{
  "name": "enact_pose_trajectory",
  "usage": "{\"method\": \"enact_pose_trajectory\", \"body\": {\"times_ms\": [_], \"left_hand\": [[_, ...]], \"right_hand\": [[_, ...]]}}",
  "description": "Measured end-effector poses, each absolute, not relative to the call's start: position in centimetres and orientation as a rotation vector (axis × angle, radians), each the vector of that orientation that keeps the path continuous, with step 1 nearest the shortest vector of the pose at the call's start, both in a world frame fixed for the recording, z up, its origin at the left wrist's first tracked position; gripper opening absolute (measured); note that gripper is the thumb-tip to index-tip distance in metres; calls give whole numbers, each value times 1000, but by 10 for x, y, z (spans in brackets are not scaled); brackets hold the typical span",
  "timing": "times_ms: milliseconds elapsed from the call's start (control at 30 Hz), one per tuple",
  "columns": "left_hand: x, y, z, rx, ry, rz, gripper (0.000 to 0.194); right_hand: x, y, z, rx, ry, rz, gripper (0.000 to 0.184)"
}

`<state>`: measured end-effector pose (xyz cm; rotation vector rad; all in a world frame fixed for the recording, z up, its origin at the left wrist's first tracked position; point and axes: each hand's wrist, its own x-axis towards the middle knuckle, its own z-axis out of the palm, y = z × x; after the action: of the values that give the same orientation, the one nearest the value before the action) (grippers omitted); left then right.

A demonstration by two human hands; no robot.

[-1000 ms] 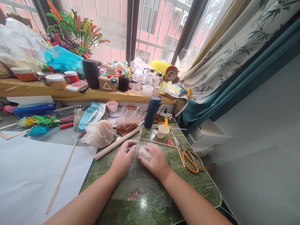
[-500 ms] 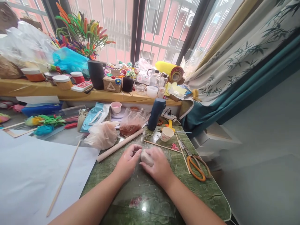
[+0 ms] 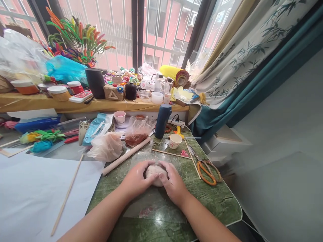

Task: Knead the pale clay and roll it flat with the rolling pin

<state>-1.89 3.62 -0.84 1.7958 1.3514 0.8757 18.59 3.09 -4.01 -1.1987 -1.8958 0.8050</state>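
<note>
A rounded lump of whitish clay (image 3: pixel 154 172) lies between my two hands, low over the green tabletop (image 3: pixel 209 205). From the left, my left hand (image 3: pixel 137 178) cups the clay, its thumb pressed on the near side. My right hand (image 3: pixel 174 183) curves round the right side, fingers over the far edge and thumb meeting the other thumb on top. Under the hands a clear sheet covers part of the tabletop. Just beyond the left hand is a pale rolling pin (image 3: pixel 127 156), lying at a slant.
Scissors with orange handles (image 3: pixel 207 173) and thin wooden sticks lie on the right. Behind are a paper cup (image 3: pixel 175 141), a dark blue bottle (image 3: pixel 163 121) and plastic bags (image 3: pixel 107 147). White paper (image 3: pixel 37 191) covers the left; jars and crafts crowd the windowsill.
The clay, mostly covered by my right hand before, now shows between both hands. My left hand has come onto it, and both thumbs have met. The camera view has shifted slightly.
</note>
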Motion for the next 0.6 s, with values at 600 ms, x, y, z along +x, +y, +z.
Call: {"method": "enact_pose_trajectory", "body": {"times_ms": [600], "left_hand": [[-20, 42, -20, 1375, 1173, 1164, 43]], "right_hand": [[202, 69, 20, -1009, -1909, 641, 65]]}}
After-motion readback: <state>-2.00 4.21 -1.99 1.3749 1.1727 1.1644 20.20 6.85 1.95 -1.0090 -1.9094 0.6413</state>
